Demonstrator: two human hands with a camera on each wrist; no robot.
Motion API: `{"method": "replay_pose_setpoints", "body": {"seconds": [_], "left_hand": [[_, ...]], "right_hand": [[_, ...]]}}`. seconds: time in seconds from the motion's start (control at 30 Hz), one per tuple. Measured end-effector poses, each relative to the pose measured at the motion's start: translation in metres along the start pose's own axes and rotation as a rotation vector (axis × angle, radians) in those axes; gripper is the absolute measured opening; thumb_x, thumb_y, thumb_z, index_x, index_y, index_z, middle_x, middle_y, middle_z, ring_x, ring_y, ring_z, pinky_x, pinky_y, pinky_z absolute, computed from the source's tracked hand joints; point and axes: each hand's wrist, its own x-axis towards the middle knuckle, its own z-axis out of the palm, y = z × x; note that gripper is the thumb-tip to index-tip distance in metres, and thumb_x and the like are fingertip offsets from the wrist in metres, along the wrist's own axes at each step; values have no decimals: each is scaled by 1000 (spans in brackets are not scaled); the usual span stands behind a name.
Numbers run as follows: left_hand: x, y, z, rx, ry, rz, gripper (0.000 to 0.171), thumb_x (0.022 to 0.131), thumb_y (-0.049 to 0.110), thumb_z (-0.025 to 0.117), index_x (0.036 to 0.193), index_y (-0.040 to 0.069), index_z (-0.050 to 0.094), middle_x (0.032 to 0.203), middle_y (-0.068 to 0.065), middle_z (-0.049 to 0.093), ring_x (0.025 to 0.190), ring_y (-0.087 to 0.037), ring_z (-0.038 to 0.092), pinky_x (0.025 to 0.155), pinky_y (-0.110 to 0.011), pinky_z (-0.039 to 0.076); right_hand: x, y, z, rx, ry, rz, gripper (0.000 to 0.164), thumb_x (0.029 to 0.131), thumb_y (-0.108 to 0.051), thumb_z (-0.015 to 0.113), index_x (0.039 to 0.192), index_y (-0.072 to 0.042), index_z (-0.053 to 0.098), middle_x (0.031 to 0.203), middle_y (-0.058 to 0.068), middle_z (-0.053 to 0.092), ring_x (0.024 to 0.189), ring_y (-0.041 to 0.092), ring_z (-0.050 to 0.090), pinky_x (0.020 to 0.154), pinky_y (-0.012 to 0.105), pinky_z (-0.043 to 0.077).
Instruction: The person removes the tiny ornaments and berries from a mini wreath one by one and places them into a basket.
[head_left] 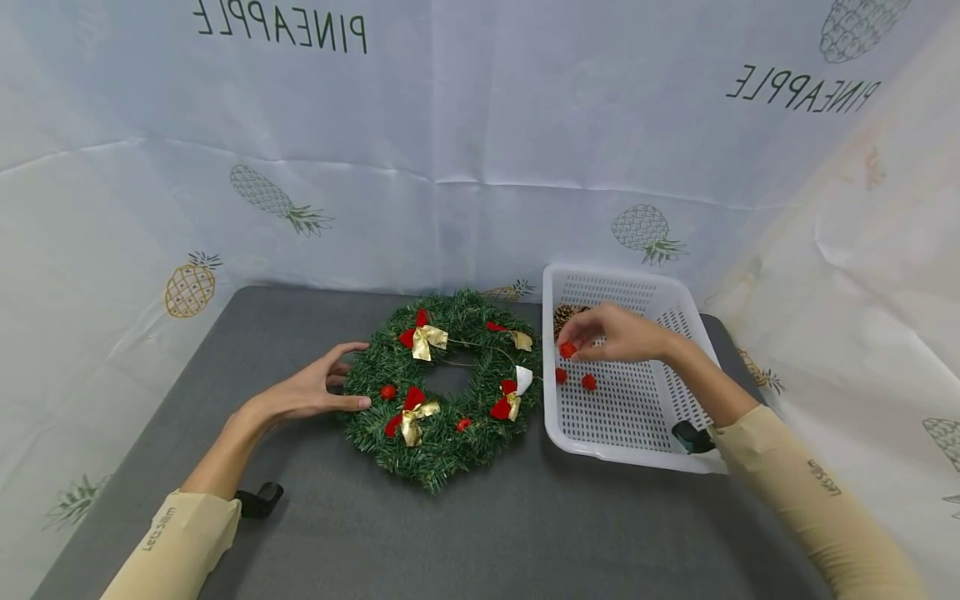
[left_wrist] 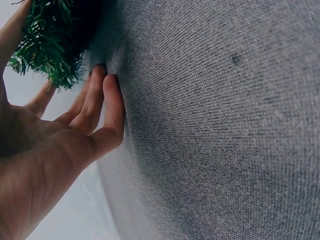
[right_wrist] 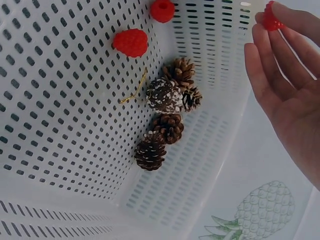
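A green Christmas wreath (head_left: 442, 462) lies on the table, dressed with red and gold bows (head_left: 415, 414) and a few red berries (head_left: 387, 392). My left hand (head_left: 311, 387) holds the wreath at its left rim, thumb toward the near side and fingers bent around the edge; in the left wrist view the fingers (left_wrist: 92, 102) are curled low beside the greenery. Over the basket, my right hand (head_left: 618, 333) pinches a red artificial raspberry (right_wrist: 271, 18) between thumb and fingertips. Two more raspberries (right_wrist: 131, 43) lie on the basket floor below.
The white perforated basket (head_left: 630, 454) stands right of the wreath, close to its rim. Several pinecones (right_wrist: 169, 127) sit along one side in it, with a thin gold tie (right_wrist: 136, 92) near them. A pineapple-print sheet (head_left: 480, 125) hangs behind the grey table (head_left: 480, 533).
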Motion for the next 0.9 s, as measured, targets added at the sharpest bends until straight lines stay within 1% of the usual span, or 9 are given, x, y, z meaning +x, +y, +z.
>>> {"method": "replay_pose_setpoints", "body": {"seconds": [0.17,0.37,0.5,0.6,0.7,0.9], "left_hand": [[-1,-1,0,-2,0,-7,100,100,37,80,174,18,15,172,-42,21,155,-67,31,112,-76,47],[-1,-1,0,3,4,-10,100,100,38,80,174,18,15,172,-42,21,155,-67,31,113,-77,47],[-1,-1,0,3,5,-14,100,100,38,80,174,18,15,172,-42,21,155,-67,31,113,-77,46],[-1,-1,0,2,5,-13,100,100,38,80,174,19,15,172,-42,22,155,-67,31,113,-77,47],[-1,-1,0,-1,5,-12,100,100,38,80,174,19,15,172,-42,22,155,-67,32,112,-76,47],[-1,-1,0,0,4,-12,100,100,38,80,174,19,15,172,-41,22,155,-67,32,112,-76,47]], "right_hand": [[0,-2,0,-8,-50,21,26,94,-4,80,120,-5,77,114,6,80,105,19,76,96,31,65],[3,0,3,2,-148,72,25,94,-3,78,119,-4,75,114,7,80,110,23,77,100,37,64],[6,4,9,34,-220,119,25,95,-2,76,120,-2,74,115,12,80,112,25,77,100,36,65],[8,6,13,54,-261,154,25,96,-3,76,121,-3,74,117,12,79,112,23,77,98,31,65],[9,7,15,60,-283,168,26,95,-3,76,121,-4,74,119,11,79,113,22,76,96,28,64],[9,7,15,67,-292,153,25,95,-1,76,120,-2,75,116,11,80,111,22,76,93,25,64]]}}
